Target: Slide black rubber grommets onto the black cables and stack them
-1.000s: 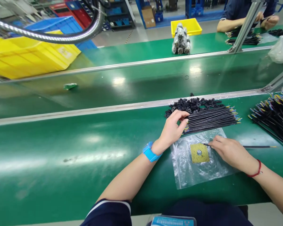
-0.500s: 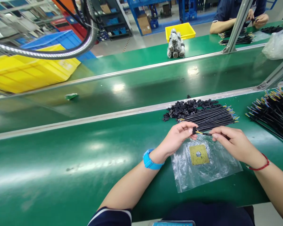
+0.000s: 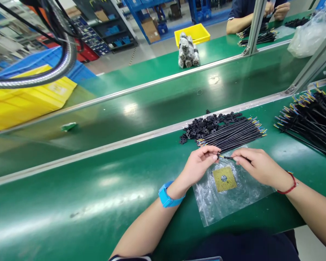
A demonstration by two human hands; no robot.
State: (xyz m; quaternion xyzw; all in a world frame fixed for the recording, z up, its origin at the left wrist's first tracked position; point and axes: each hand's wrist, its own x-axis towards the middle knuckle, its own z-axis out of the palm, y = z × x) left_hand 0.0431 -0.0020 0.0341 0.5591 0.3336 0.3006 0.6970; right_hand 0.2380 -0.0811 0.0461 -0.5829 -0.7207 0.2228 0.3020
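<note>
My left hand pinches a small black plastic piece between thumb and fingertips. In my right hand is a thin black cable, gripped near its end, with bared coloured wires reaching the black piece. Whether the wires pass through the piece is too small to tell. Below the hands lies a clear plastic bag with a yellowish square plate that has a round hole. Just beyond the hands are a row of black cables and a heap of small black pieces.
A thick bundle of black cables lies at the right. Metal rails cross the green table. Farther back stand wrapped rolls, a yellow bin and large yellow crates. A co-worker's forearm is at the top right.
The view has shifted, so the scene sits a little farther left. Both hands keep their holds; the black piece is turned and shows less of its face.
</note>
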